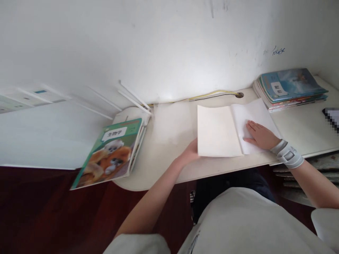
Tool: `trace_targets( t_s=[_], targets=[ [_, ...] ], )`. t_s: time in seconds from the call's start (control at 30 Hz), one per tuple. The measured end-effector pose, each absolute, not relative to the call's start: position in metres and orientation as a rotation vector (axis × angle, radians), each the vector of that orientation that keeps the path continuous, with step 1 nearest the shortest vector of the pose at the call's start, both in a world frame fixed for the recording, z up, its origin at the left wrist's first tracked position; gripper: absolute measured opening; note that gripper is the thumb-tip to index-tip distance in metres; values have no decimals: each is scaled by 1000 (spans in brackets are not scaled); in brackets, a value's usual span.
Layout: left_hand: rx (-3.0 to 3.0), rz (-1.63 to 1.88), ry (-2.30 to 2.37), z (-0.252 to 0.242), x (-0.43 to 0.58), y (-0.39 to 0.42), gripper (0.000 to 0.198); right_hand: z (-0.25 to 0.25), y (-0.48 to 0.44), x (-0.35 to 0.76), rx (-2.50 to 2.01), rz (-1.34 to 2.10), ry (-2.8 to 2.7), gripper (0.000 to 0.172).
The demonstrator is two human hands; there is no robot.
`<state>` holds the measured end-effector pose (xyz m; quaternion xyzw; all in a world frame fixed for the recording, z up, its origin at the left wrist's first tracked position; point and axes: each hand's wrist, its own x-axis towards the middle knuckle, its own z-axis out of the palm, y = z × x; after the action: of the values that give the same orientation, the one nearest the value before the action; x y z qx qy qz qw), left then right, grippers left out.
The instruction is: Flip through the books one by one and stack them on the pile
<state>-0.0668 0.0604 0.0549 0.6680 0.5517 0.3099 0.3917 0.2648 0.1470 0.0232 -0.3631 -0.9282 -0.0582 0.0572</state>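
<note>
An open book (218, 132) with blank pages lies at the desk's front edge. Its left side is cream and looks raised; its right side is whiter. My left hand (191, 150) holds the book's left edge, with its fingers hidden behind that side. Flat on the right page rests my right hand (261, 135), fingers stretched out and holding nothing. A grey-white band (288, 154) is around my right wrist.
Green-covered books (113, 151) overhang the desk's left end beside a white device with antennas (135, 102). Stacked books (293, 84) stand at back right, near a cable hole (239, 95). A pixelated dark-edged object (332, 118) is at far right. A wall (185, 46) rises behind.
</note>
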Motion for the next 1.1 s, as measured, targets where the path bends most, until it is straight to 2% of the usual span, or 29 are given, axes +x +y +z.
trace_targets(
  t_s=[0.07, 0.2, 0.27, 0.47, 0.63, 0.87, 1.1],
  targets=[
    [1895, 653, 1436, 50, -67, 57, 46, 24, 146, 265, -1113, -190, -2822, 71],
    [2258, 421, 1475, 41, -68, 53, 36, 28, 143, 265, -1155, -234, -2806, 68],
    [2382, 320, 1510, 39, -69, 49, 39, 30, 141, 263, -1155, -247, -2815, 66],
    [2452, 50, 1668, 42, -85, 21, 44, 35, 129, 242, -1109, -228, -2844, 68],
    [2454, -27, 1693, 44, -97, 8, 41, 37, 125, 229, -1118, -174, -2860, 72],
    [2463, -4, 1661, 41, -99, 9, 57, 34, 129, 239, -1083, -178, -2854, 73],
    [2439, 29, 1677, 40, -96, 8, 60, 33, 130, 237, -1149, -237, -2872, 75]
  ],
)
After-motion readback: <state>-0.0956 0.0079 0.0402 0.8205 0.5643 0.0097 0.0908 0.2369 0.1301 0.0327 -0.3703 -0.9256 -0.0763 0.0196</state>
